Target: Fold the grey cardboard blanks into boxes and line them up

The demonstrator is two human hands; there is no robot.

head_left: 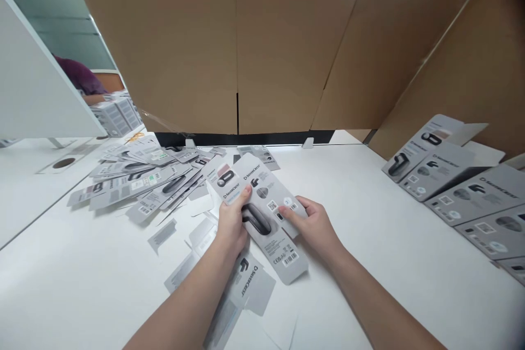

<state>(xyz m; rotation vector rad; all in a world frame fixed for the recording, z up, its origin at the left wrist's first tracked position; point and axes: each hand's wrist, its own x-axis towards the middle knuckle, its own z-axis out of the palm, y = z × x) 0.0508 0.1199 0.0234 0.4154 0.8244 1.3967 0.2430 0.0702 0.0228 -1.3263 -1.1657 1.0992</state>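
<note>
Both hands hold one flat grey printed packaging card (262,213), unfolded, with a dark product picture, barcodes and a brand name on it. My left hand (233,225) grips its left edge, thumb on top near the upper panel. My right hand (314,224) holds the right edge, thumb pressed beside a QR code. The card hovers just above the white table (369,229). Under my left forearm lies another flat card (248,284) of the same kind.
A messy heap of the same flat cards (143,180) spreads across the table's left. Folded grey boxes (455,180) stand in a row at the right. Tall cardboard walls (246,44) close the back and right. A person's sleeve (80,76) shows at far left behind a white panel.
</note>
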